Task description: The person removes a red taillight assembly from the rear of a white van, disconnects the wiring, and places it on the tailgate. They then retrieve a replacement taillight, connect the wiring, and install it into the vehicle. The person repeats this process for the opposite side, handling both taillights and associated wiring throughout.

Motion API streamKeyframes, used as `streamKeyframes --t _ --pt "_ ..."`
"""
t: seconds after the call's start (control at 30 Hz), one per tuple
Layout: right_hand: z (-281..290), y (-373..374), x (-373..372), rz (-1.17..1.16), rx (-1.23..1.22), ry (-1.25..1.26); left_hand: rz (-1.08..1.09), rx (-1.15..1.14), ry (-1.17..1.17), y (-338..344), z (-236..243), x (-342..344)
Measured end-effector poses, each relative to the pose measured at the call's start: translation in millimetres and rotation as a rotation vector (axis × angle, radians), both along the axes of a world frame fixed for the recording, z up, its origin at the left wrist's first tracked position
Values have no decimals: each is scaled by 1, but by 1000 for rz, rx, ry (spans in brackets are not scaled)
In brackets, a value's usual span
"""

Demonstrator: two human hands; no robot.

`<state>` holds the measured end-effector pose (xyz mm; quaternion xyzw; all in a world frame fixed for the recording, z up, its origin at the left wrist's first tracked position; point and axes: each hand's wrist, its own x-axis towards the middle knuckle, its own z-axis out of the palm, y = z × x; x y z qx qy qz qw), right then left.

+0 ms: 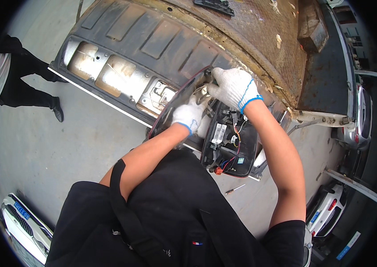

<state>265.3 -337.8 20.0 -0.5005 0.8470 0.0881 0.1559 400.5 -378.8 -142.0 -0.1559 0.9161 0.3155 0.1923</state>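
Note:
My left hand [187, 115], in a white knit glove with a blue cuff, reaches over the back of a dark tail light housing [167, 116] with a red edge. Its fingers are bent around something small beside pale wires [204, 90]. At the upper end of this housing, my right hand [234, 87], gloved alike, has its fingers curled closed; what they grip is hidden. Just below the right hand lies a second tail light housing [250, 147], back side up. Coloured wires [239, 139], a white label and an orange connector [218, 171] show in it.
Both housings rest on a lowered, worn tailgate [121, 26] beside a rusty truck bed [259, 33]. A screwdriver [235, 189] lies on the grey floor below. A person in dark trousers [30, 91] stands at the left. Parked cars [27, 222] are around.

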Motion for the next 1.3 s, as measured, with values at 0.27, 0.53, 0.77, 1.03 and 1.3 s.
streamKeyframes --t 0.27,0.53,0.77,1.03,1.3 --pt "-1 1 1 -17 -3 1 -16 11 -10 -2 8 1" --pt "-4 0 -6 -128 -29 14 -24 -21 8 1 -1 1" --pt "-6 1 -16 -198 -38 -32 0 0 29 1 -2 2" --pt "-10 3 -22 -208 24 -29 15 5 42 3 -3 3" --pt "-5 4 -13 -173 -79 -25 14 3 29 0 5 3"
